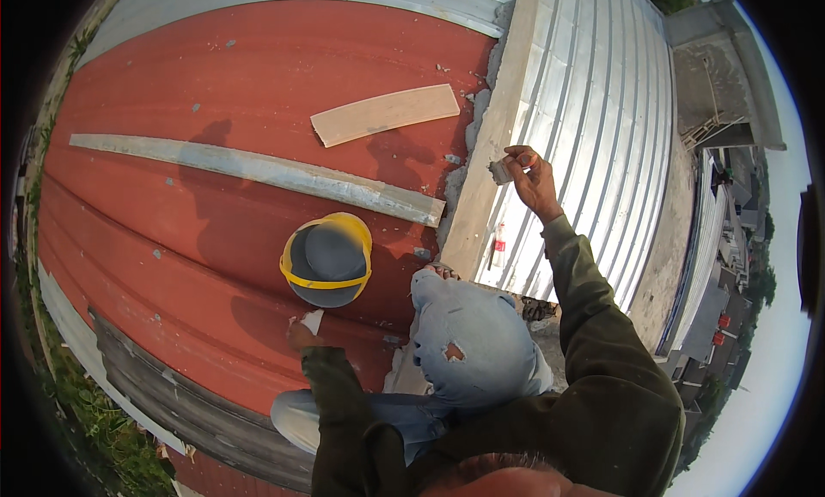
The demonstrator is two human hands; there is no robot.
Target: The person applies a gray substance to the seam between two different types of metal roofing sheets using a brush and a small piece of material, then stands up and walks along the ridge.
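Observation:
My right hand (pixel 534 186) reaches out over the concrete ledge (pixel 465 231), its fingers pinched on a small grey flat piece (pixel 500 172). Whether that piece is a scraper blade or a lump of mortar is unclear. On the left, my left hand (pixel 301 335) is low over the red roof, closed on a small white flat piece (pixel 313 322) whose kind I cannot make out. Just beyond that hand stands a bucket (pixel 369 237) with a yellow rim and handle and a grey inside. My bent knee in torn jeans (pixel 473 351) is between my arms.
A short tan board (pixel 387 115) and a long narrow plank (pixel 258 172) lie on the red metal roof (pixel 172 231). Rough mortar runs along the ledge. A red-and-white bottle (pixel 499 244) lies on the silver ribbed roof (pixel 593 145). Greenery and lower buildings show past the roof edges.

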